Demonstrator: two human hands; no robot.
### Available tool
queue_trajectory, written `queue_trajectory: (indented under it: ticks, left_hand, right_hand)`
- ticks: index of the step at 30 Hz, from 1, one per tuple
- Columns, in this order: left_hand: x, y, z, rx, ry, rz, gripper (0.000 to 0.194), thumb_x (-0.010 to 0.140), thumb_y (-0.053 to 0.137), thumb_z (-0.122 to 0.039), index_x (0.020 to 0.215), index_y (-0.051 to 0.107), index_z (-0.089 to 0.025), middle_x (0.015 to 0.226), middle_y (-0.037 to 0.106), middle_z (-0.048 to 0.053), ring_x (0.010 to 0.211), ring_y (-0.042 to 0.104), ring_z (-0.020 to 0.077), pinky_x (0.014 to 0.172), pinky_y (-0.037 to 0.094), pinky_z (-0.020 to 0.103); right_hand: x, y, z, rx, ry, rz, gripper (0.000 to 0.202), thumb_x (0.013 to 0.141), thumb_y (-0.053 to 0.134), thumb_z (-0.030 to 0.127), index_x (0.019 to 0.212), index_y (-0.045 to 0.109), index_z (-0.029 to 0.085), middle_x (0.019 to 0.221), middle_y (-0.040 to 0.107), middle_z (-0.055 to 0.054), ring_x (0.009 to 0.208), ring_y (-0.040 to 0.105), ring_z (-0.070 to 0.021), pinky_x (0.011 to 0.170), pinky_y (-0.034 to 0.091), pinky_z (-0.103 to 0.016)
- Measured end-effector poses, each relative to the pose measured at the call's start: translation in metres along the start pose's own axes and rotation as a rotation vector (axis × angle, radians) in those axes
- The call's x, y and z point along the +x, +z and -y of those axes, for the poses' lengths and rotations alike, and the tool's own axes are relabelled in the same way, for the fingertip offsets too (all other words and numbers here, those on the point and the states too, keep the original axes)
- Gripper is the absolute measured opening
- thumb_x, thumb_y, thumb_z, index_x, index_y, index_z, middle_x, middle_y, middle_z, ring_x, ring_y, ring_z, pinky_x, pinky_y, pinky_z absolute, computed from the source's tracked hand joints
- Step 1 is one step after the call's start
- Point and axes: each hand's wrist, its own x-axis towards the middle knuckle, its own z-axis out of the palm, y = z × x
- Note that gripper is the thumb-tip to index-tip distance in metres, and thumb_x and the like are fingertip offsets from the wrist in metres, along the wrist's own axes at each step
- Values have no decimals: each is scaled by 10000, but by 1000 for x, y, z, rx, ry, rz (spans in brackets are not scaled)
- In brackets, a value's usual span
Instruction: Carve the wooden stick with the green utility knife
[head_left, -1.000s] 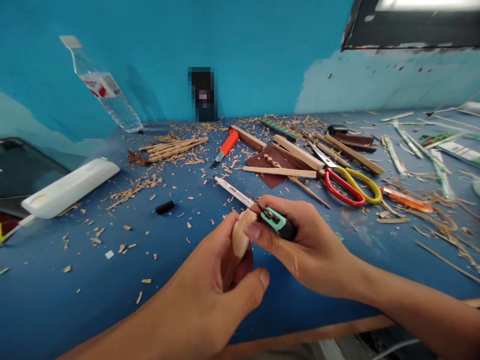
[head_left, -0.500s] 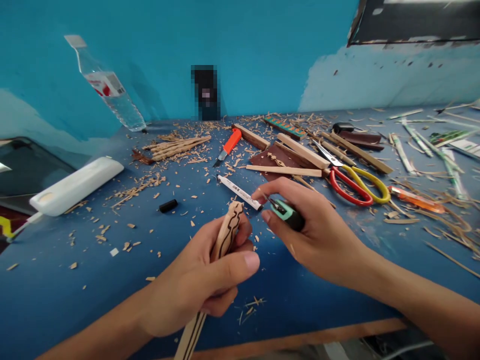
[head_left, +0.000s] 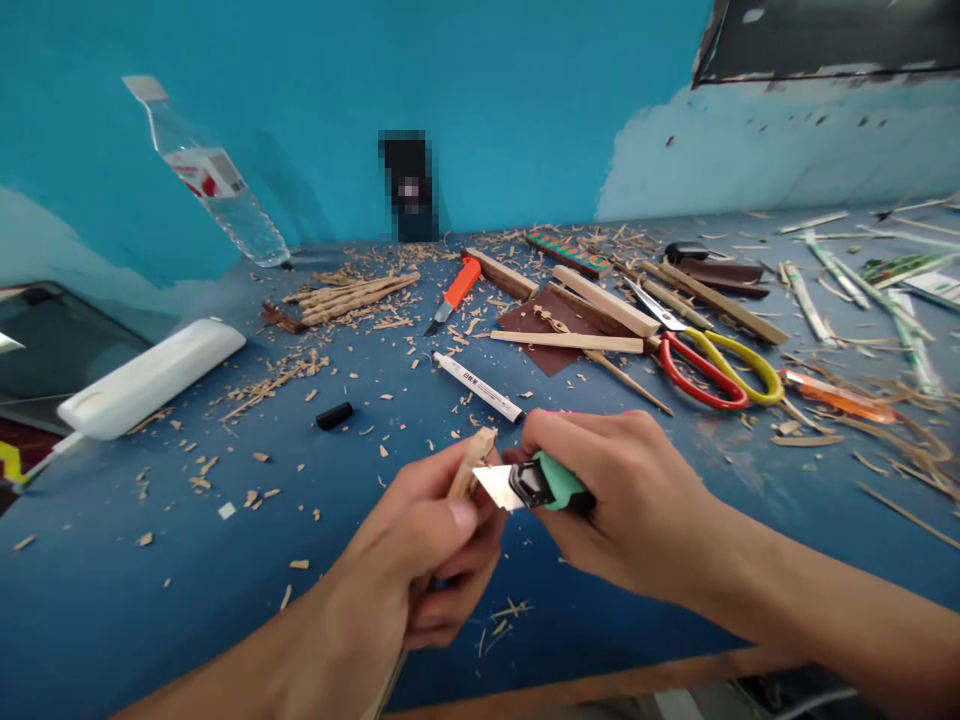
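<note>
My left hand [head_left: 427, 550] is closed around a wooden stick [head_left: 474, 460], whose tip sticks up past the thumb while its lower end runs toward the table's front edge. Gripped in my right hand [head_left: 622, 490] is a green and black utility knife [head_left: 551, 482]. Its bare blade lies against or just in front of the stick near the tip; exact contact I cannot make out. Just beyond both hands lies an uncapped white marker [head_left: 478, 388], and its black cap [head_left: 334, 416] rests to the left.
Wood shavings litter the blue table [head_left: 225, 590]. Scissors [head_left: 701, 360], an orange cutter [head_left: 454, 296], a bundle of carved sticks [head_left: 360, 298] and wood strips [head_left: 607, 300] lie farther back. A water bottle [head_left: 217, 180] leans against the wall; a white oblong object [head_left: 154, 378] sits left.
My right hand has turned the knife and brought its blade down and left to the stick. My left hand has rotated the stick, so its drawn lines no longer show near the tip.
</note>
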Motion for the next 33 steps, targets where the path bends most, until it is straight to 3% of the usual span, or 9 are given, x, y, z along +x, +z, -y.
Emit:
queue_trajectory:
  ticks: [3,10,12,15,17,22,25,33]
  left_hand:
    - [-4,1,0,-14,-20,13,266,854,675,-406,890,493,-216,628,346,-99,450,199,10,404,184,116]
    - [-13,10,-4,247,36,-120,336,855,749,-475,1048,597,-246,668,355,-78,518,190,52,442,152,173]
    - [-9,18,-6,306,74,-140,307,845,778,-473,981,629,-242,693,413,-61,561,288,65,478,253,163]
    - [-1,30,-5,321,190,-144,318,841,766,-541,929,672,-250,781,552,-18,750,528,134,651,458,203]
    - [2,35,-3,322,236,-159,339,852,729,-592,947,683,-269,787,579,-16,788,560,159,712,490,239]
    - [0,34,0,433,226,-248,386,870,707,-602,824,602,-233,664,432,-51,590,314,102,511,305,213]
    - [-2,33,0,451,225,-249,402,896,680,-590,813,542,-220,645,334,-67,565,234,88,478,204,216]
    - [-3,27,1,548,218,-288,286,872,737,-442,835,543,-236,632,387,-76,558,288,98,575,371,233]
  right_hand:
    - [0,1,3,-59,-12,10,104,767,471,130,817,473,221,681,596,33,546,482,-121,548,212,-304]
    - [-1,0,10,-126,-7,22,153,714,462,122,830,480,220,682,619,32,520,474,-122,537,177,-316]
    - [-1,0,10,-111,0,18,139,737,489,129,841,479,220,684,625,35,521,489,-123,532,176,-315]
    - [-1,0,11,-83,9,27,115,783,552,165,836,468,223,690,630,35,521,508,-124,521,178,-312]
    - [-1,-1,12,-67,11,40,115,792,562,179,839,468,224,694,630,34,525,519,-128,516,180,-309]
    - [-2,-2,12,-33,3,44,106,763,479,161,825,432,234,686,608,38,521,522,-132,511,187,-308]
    - [-2,-1,13,-9,13,53,112,759,455,156,836,431,234,695,618,37,540,555,-134,518,193,-306]
    - [0,-2,12,1,21,57,133,739,463,159,831,408,237,700,616,36,558,562,-140,531,194,-309]
